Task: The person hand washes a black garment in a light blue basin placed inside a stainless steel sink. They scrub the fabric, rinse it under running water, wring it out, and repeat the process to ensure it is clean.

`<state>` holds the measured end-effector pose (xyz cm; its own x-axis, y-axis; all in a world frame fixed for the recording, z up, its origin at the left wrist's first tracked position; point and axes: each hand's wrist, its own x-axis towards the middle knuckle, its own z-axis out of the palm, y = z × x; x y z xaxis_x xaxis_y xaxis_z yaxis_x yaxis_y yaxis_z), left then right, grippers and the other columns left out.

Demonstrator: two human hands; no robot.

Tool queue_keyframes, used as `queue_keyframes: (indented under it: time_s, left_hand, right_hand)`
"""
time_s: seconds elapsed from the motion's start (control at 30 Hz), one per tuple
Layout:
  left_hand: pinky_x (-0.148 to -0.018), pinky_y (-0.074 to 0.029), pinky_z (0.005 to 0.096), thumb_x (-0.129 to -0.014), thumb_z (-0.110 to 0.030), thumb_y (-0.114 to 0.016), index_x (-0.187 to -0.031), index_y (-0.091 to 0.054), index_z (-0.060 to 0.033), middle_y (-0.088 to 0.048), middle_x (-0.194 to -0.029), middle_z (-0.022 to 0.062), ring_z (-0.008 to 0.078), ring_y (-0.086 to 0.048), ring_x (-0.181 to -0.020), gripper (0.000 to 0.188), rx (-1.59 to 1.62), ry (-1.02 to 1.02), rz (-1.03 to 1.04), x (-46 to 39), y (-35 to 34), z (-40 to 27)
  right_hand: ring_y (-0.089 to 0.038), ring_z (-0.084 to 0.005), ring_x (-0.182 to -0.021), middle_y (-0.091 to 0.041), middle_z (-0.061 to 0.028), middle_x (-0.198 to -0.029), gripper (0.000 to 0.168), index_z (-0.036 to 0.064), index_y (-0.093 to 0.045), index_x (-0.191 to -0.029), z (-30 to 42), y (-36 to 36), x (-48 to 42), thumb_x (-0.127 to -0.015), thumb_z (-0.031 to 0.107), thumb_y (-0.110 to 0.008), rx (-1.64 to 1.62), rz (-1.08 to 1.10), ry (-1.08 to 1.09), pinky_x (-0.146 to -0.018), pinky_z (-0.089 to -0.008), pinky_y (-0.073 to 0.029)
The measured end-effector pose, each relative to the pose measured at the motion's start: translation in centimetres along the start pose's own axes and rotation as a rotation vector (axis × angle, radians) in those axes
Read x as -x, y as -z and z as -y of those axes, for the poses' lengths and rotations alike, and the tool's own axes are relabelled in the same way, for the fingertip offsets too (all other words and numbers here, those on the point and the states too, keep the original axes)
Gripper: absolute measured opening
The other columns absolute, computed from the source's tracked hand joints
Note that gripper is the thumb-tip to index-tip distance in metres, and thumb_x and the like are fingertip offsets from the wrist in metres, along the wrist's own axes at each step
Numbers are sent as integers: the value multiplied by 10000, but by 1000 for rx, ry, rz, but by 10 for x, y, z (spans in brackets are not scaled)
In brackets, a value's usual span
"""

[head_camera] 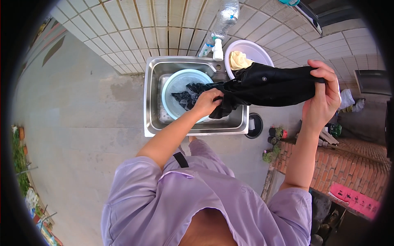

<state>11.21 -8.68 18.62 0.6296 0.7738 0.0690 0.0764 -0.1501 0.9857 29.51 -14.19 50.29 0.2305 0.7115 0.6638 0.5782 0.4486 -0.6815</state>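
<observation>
A wet black garment with a metal snap or button is stretched between my hands. My right hand grips one end, raised to the right of the sink. Over the basin, my left hand clasps bunched cloth nearer the other end. That end trails into sudsy water in a light blue plastic basin. The basin stands inside a stainless steel sink. Part of the garment hangs across the sink's right side and hides some of its rim.
A pale lilac basin behind the sink holds a cream cloth. A white tap and a clear plastic bottle are by the tiled wall. A black bucket stands right of the sink. Potted plants line a brick area.
</observation>
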Motion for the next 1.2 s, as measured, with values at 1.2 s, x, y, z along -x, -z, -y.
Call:
queue_keyframes:
  time_s: [1.2]
  left_hand:
    - [-722, -524, 368, -832, -45, -738, -1084, -712, -31, -711, -937, 124, 297, -655, -778, 253, -293, -125, -128, 12, 57, -29]
  right_hand:
    - [-647, -210, -892, -661, -96, -947, 259, -4, -671, -940, -32, -33, 25, -830, -138, -478, 239, 123, -86, -834, -285, -492]
